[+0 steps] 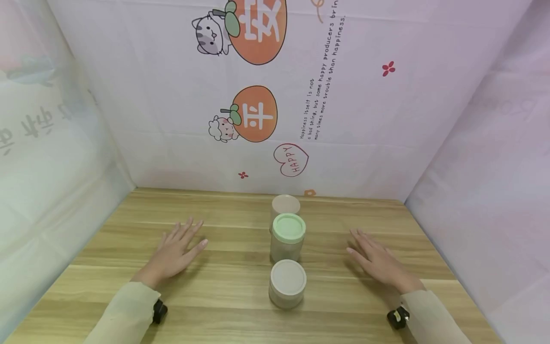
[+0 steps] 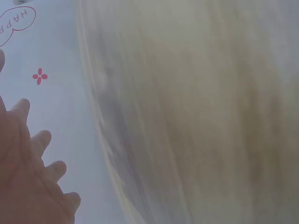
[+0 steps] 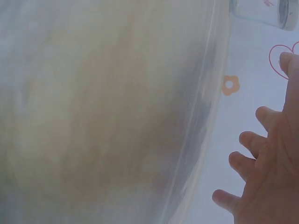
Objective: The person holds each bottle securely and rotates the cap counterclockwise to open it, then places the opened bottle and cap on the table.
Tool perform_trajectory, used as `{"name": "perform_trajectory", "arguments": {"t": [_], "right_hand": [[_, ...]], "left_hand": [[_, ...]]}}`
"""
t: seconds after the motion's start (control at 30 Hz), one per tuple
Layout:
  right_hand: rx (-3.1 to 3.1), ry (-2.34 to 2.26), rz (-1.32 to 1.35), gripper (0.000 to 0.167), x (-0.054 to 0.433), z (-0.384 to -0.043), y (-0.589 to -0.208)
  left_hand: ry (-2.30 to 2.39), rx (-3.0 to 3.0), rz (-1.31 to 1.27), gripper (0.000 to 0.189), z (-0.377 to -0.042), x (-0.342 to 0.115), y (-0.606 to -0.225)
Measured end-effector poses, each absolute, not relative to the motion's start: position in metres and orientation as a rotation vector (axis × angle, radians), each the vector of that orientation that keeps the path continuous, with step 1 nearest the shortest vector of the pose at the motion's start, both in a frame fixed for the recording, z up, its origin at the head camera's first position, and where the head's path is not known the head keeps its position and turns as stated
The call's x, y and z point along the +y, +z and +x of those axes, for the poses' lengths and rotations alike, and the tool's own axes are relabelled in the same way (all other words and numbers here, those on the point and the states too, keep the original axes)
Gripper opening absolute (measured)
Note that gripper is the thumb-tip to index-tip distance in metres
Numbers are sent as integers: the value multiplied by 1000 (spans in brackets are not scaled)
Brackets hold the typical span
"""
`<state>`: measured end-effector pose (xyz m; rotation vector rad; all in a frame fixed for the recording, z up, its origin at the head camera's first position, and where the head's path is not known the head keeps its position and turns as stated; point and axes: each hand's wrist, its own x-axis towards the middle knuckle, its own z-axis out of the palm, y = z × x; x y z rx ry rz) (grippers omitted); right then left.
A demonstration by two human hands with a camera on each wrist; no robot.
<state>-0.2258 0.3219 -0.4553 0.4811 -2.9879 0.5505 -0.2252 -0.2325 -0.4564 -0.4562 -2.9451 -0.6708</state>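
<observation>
In the head view, three lidded jars stand in a line down the middle of the wooden table. Nearest is a short jar with an off-white lid. Behind it rises a taller clear jar with a light green lid, partly covering a jar with a pale beige lid. My left hand lies to the left of the jars, fingers spread and holding nothing. To their right is my right hand, its fingers extended and nothing in its grasp. Both hands are apart from the jars. The right wrist view catches part of a clear jar.
A wooden table reaches back to a white printed cloth. More cloth hangs at the left side and the right side. Dark wrist cameras sit by the left sleeve and right sleeve.
</observation>
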Motion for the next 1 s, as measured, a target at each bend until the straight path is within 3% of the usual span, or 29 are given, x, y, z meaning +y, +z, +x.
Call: {"name": "perform_trajectory", "arguments": {"t": [1.0], "right_hand": [[-2870, 858, 638, 58, 309, -224, -453]], "left_hand": [[-1034, -2871, -687, 68, -223, -214, -454]]}}
